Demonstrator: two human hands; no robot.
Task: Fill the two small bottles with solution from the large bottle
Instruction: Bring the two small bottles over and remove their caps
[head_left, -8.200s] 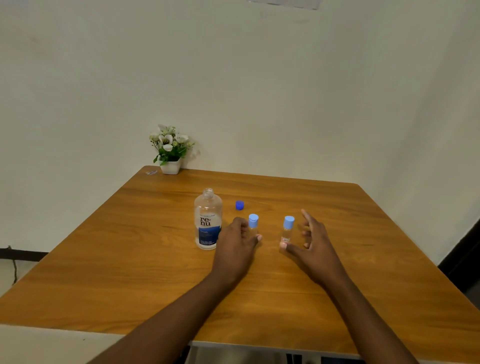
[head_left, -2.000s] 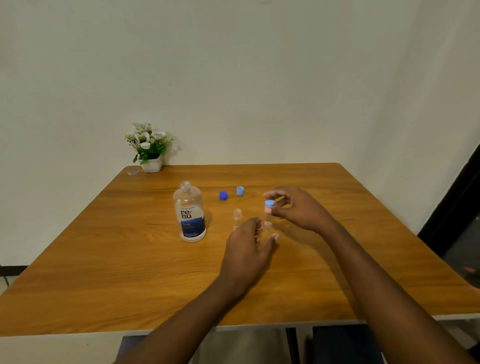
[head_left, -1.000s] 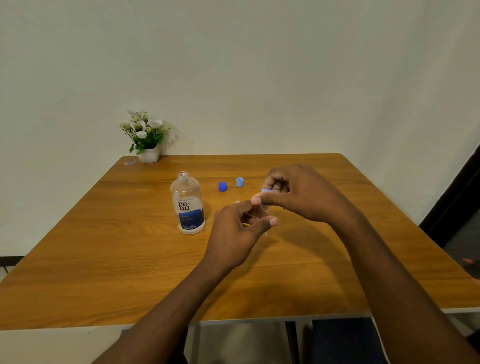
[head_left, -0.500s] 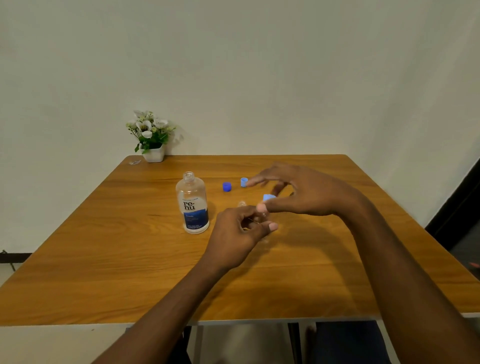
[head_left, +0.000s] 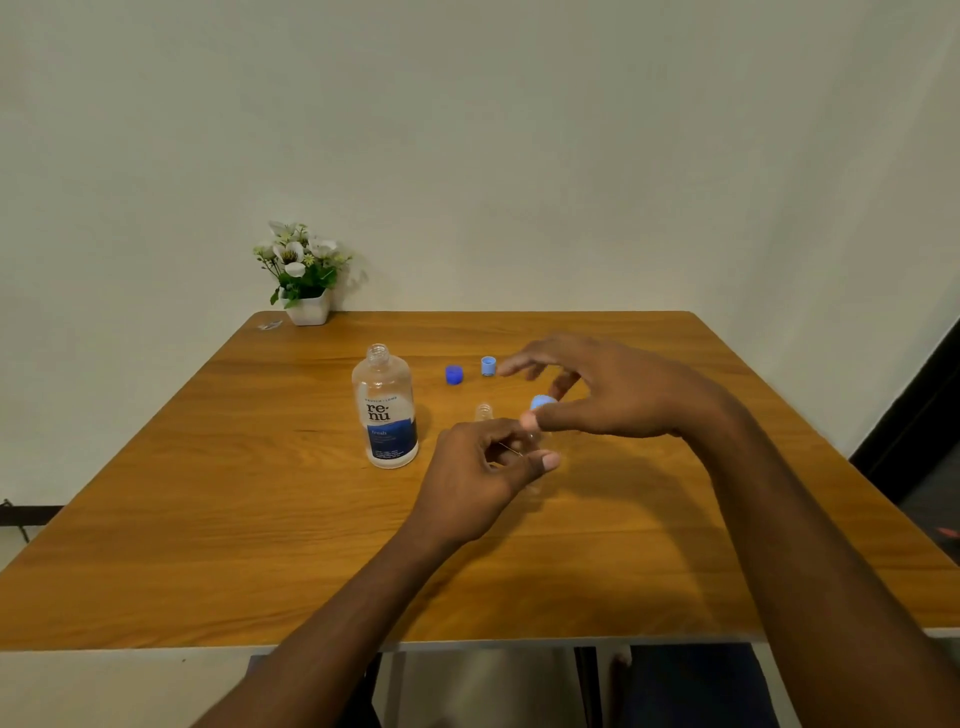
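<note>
Second cap looks off now; 8 s back both small bottles were capped. Right hand pinches the light-blue cap between thumb and a finger, other fingers spread, right of the large bottle. Left hand is curled round the second small bottle, right of the large bottle and nearer me, mostly hidden. First small bottle stands open just right of the large bottle. Risk: narrow necks and light, clear bottles, so a fast pour probably spills or knocks one over.
</note>
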